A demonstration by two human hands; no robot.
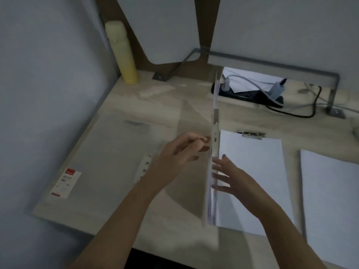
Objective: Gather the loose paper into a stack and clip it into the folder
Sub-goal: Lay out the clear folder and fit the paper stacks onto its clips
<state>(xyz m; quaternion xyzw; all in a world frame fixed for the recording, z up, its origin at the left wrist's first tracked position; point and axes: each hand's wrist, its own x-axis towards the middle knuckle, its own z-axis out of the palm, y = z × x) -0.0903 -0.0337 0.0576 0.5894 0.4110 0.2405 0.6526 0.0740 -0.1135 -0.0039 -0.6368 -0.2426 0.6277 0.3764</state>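
A thin stack of white paper stands upright on its edge in the middle of the desk, seen edge-on and blurred, with a pale strip along its upper part. My left hand touches its left face with its fingertips. My right hand rests against its right face with the fingers straight. A translucent folder cover with a red-and-white label lies flat to the left. To the right of the upright stack, white sheets lie flat under a metal clip.
Another white paper pile lies at the far right of the wooden desk. A yellow bottle stands at the back left by the wall. A black power strip with cables sits at the back under a grey metal rail.
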